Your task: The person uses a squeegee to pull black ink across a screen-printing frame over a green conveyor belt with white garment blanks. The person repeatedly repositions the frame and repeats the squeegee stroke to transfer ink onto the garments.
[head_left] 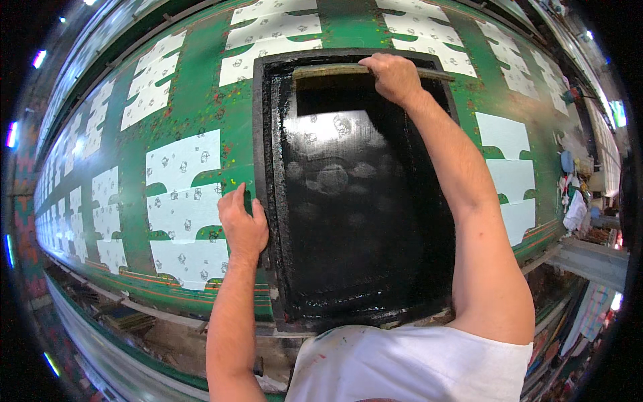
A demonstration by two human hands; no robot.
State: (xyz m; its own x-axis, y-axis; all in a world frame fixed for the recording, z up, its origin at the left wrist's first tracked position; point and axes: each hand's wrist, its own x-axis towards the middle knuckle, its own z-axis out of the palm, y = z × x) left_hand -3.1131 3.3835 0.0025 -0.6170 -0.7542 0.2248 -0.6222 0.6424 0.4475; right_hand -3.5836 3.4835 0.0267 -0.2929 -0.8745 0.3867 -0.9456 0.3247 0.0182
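Observation:
A screen-printing frame (pixel 263 144) lies on the long green table, its mesh (pixel 362 248) coated with wet-looking black ink. Near the frame's far end, my right hand (pixel 395 77) is wrapped over a long wooden-edged squeegee (pixel 328 70) that spans most of the frame's width. My left hand (pixel 242 224) is beside the frame's left edge, its thumb close to the rim and its fingers spread, holding nothing. Left of it are white fabric pieces (pixel 184 204) printed with small dark figures. Whatever lies beneath the frame is hidden.
The green table (pixel 201 114) carries rows of printed white pieces (pixel 271 40). Right of the frame lie pale pieces (pixel 510 177) without visible print. A metal beam (pixel 589 258) and cluttered cloths (pixel 575 211) stand past the table's right end.

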